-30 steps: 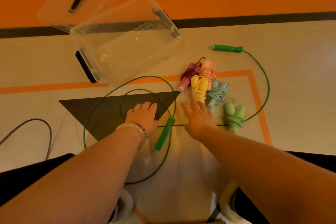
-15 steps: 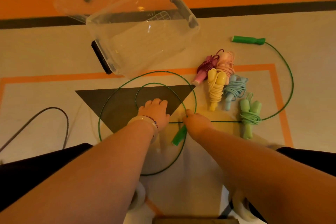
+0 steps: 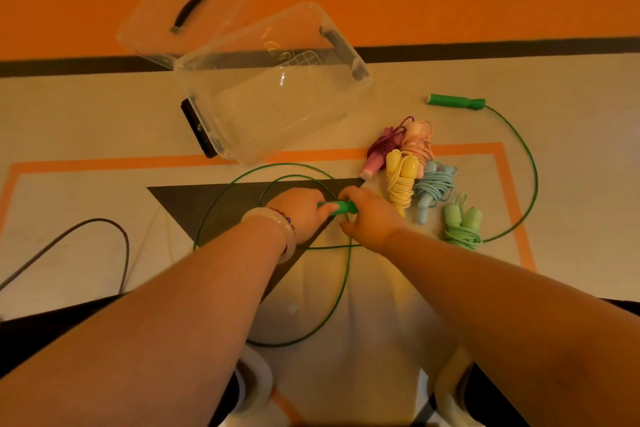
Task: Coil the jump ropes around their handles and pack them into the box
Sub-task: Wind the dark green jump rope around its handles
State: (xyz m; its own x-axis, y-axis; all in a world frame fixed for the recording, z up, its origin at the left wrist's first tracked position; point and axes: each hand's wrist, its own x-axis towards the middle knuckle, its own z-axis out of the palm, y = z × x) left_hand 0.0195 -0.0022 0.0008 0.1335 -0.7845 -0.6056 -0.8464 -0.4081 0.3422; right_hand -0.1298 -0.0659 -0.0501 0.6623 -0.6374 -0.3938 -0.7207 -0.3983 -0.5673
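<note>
A clear plastic box (image 3: 277, 104) is seen standing open on the floor mat (image 3: 69, 121), with a black latch at each end. The mat's markings show through its walls. Its clear lid (image 3: 162, 24), fitted with a dark grip, lies just behind it and meets it at one corner.

Five coiled ropes are bunched together outside the box, just to its right: purple (image 3: 382, 149), pink (image 3: 419, 139), yellow (image 3: 401, 180), blue (image 3: 434, 189) and pale green (image 3: 462, 227).

A green handle (image 3: 339, 207) is gripped by both hands. The left hand (image 3: 299, 211) is curled round one end and the right hand (image 3: 372, 224) round the other.

The green rope (image 3: 277, 177) lies in loose loops around the hands. It runs out to a second green handle (image 3: 455, 102), which is set well apart, right of the box. A dark cable (image 3: 114, 229) is seen at the left.
</note>
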